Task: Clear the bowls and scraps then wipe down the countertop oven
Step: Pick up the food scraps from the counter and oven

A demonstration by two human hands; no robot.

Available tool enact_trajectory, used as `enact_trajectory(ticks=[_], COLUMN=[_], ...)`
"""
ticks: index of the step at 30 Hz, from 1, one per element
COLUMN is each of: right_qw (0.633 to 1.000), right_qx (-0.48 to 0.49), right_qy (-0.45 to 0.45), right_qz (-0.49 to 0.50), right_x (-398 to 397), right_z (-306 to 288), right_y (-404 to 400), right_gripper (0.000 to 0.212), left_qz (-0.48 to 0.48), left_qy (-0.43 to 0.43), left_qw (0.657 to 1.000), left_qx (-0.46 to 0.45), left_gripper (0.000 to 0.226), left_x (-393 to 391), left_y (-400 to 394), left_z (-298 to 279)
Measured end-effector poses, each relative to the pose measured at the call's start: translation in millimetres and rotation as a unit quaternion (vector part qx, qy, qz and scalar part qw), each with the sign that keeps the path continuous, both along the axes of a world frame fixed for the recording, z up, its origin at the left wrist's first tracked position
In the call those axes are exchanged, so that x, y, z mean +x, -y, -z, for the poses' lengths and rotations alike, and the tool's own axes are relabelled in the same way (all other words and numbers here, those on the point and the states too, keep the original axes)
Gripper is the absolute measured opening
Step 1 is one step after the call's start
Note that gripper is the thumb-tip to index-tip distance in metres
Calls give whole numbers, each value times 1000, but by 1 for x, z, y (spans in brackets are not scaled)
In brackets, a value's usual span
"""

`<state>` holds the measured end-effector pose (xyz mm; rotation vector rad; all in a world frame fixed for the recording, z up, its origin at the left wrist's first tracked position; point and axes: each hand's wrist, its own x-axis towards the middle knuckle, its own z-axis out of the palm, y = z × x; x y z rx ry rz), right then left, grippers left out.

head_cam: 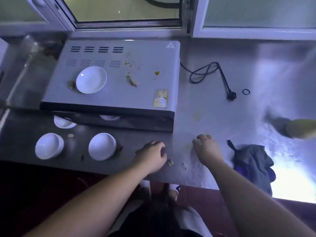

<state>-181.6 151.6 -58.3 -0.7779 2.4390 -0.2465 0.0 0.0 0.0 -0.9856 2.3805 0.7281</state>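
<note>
Both hands down on counter (213, 103): left hand (151, 155) loosely curled, pinching dark scrap (163, 150); right hand (206, 148) relaxed, empty, at three o'clock.

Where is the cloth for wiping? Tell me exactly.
In the head view the crumpled grey cloth lies on the steel counter near its front edge, to the right of the right hand and apart from it.

Dim, bluish and soft; glare washes the counter (290, 183) at right, edges bend, left side shadowed.
</note>
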Motion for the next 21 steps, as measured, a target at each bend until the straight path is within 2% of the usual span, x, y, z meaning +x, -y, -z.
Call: enact_trajectory(ticks=[4,9,13,16,21], right_qw=[1000,999,997,998,999], right_qx=[-12,11,27,28,-23], right_qy=[16,-28,-40,-31,35], right_qz=[10,-37,-66,-53,-29], right_x=[-5,-2,3,11,47], right_z=[6,14,17,15,9], right_y=[6,10,9,5,-9], right_gripper=[23,19,19,18,5], left_qz=[-105,-196,-264,-293,-293], left_qy=[-7,-20,-56,-78,-87], left_qw=[992,973,948,932,927], left_qx=[67,121,169,201,217], left_gripper=[38,23,28,16,17], left_x=[-3,3,11,13,20], left_y=[5,8,9,8,9], left_z=[12,22,32,30,29])
